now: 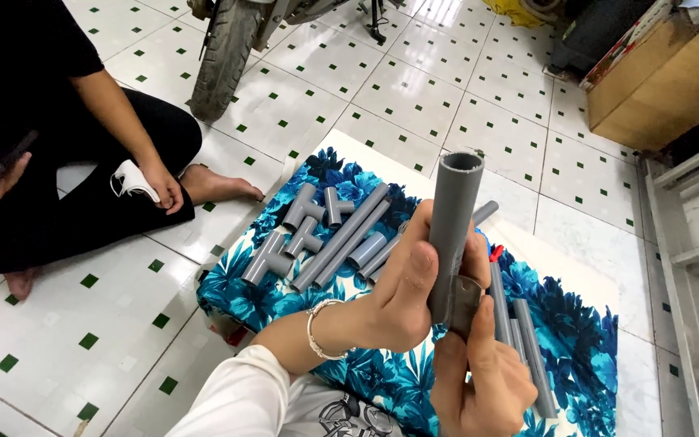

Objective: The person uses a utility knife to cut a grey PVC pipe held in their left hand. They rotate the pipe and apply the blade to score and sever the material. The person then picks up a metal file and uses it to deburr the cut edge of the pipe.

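Grey pipe (452,226) held upright, long axis vertical, open end up.
The pipe is clamped by the left hand (402,295) above the blue floral cloth (366,380); the right hand (479,380) is closed on a fitting (464,303) at its lower end.

Pipe's (453,226) lower end hidden behind both hands' fingers (414,263)

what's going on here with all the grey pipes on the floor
A person is holding a grey pipe upright in the left hand, while the right hand presses a small grey fitting against its lower end. More pipes and tee joints lie on a blue flowered cloth spread over the tiled floor. Another person sits to the side, hand resting on their leg, near a motorbike wheel.
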